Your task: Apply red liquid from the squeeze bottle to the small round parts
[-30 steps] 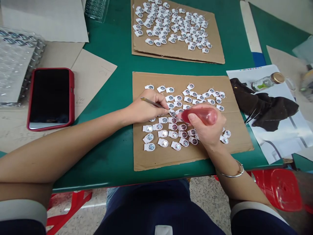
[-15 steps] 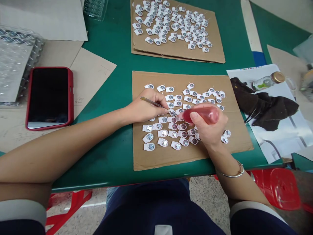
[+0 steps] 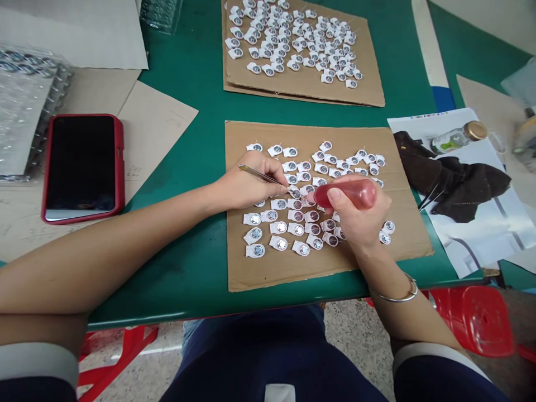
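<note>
My left hand [image 3: 255, 181] is closed on a pair of thin metal tweezers [image 3: 258, 173], whose tips reach a small white tag with a round silvery piece [image 3: 294, 191]. My right hand [image 3: 363, 215] wraps round a pinkish-red squeeze bottle [image 3: 347, 194], held nearly level with its nozzle pointing left, close to that same tag. Whether the nozzle touches it I cannot tell. Beneath both hands lies a cardboard sheet [image 3: 251, 279] bearing several rows of such tags. Some tags are hidden behind my right hand.
Behind is another cardboard stack [image 3: 301, 95] covered with similar tags. A red-cased phone [image 3: 81, 167] and bubble-wrapped sheets [image 3: 25, 123] lie at left. To the right, a printed paper [image 3: 473, 245] carries a dark cloth [image 3: 460, 184] and a gold-lidded jar [image 3: 456, 138]. Red stools [image 3: 481, 321] stand below the green table [image 3: 167, 285].
Both hands keep almost the same place and grip. The squeeze bottle has shifted very slightly to the right; the whole view has drifted a little.
</note>
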Demonstrator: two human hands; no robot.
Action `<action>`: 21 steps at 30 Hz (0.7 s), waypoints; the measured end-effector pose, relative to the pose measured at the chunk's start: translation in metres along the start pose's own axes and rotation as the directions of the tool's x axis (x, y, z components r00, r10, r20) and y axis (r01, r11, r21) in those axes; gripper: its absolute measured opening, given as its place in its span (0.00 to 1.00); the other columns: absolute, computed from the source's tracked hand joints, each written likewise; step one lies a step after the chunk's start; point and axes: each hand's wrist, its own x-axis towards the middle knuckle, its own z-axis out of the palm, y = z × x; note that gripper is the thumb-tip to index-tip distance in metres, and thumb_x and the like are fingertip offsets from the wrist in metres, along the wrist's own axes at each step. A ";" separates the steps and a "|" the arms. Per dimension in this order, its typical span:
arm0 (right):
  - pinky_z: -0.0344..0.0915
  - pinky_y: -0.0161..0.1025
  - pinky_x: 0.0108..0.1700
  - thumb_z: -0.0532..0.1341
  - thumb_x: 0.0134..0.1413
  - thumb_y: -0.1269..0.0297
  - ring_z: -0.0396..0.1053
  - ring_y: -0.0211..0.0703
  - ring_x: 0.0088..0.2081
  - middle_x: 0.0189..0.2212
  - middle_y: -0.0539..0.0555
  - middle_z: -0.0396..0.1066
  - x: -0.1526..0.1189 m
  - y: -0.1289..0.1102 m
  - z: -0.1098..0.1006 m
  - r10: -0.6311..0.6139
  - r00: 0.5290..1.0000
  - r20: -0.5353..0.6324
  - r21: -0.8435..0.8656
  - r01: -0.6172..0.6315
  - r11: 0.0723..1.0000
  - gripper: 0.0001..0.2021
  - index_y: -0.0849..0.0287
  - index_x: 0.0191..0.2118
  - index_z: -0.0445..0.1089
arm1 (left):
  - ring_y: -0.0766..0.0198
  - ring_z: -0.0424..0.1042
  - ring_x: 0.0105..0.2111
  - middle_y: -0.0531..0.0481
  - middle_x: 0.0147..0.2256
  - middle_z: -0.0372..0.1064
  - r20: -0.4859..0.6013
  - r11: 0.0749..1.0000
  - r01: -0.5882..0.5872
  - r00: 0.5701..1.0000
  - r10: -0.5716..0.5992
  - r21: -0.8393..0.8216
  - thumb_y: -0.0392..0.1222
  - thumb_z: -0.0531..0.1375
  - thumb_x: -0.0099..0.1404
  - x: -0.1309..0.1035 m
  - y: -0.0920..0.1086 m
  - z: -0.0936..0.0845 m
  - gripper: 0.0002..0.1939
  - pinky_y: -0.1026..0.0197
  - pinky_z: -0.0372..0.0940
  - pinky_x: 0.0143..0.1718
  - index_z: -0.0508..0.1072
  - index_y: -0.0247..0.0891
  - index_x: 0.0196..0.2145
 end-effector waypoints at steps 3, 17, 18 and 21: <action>0.70 0.44 0.33 0.64 0.43 0.57 0.70 0.41 0.30 0.28 0.51 0.69 0.000 0.000 0.000 0.029 1.000 0.009 0.016 -0.029 0.999 0.12 0.56 0.33 0.68 | 0.74 0.63 0.18 0.51 0.20 0.69 0.006 1.000 0.008 1.000 -0.008 -0.002 0.36 0.62 0.50 0.000 0.000 0.000 0.04 0.69 0.58 0.19 0.73 0.33 0.26; 0.72 0.44 0.34 0.63 0.43 0.57 0.71 0.41 0.32 0.30 0.52 0.70 0.000 0.000 -0.003 -0.006 1.000 0.013 -0.041 0.007 0.999 0.12 0.56 0.34 0.68 | 0.72 0.65 0.20 0.51 0.21 0.69 -0.006 1.000 0.013 1.000 -0.013 0.025 0.37 0.63 0.50 0.000 0.001 0.000 0.04 0.68 0.60 0.21 0.73 0.34 0.26; 0.72 0.44 0.34 0.63 0.43 0.57 0.71 0.41 0.32 0.30 0.52 0.70 0.000 0.000 -0.003 -0.009 1.000 0.010 -0.045 0.009 0.999 0.12 0.56 0.34 0.68 | 0.72 0.65 0.20 0.51 0.22 0.69 -0.008 1.000 0.012 1.000 -0.012 0.025 0.37 0.63 0.50 0.000 0.001 0.000 0.04 0.69 0.60 0.21 0.74 0.34 0.26; 0.71 0.44 0.35 0.63 0.43 0.57 0.70 0.41 0.32 0.29 0.52 0.69 0.000 0.000 -0.003 -0.011 1.000 0.003 -0.044 0.011 0.999 0.12 0.56 0.34 0.68 | 0.73 0.65 0.20 0.52 0.21 0.69 -0.004 1.000 0.006 1.000 -0.006 0.022 0.37 0.63 0.50 0.000 0.001 0.000 0.04 0.70 0.59 0.20 0.73 0.33 0.26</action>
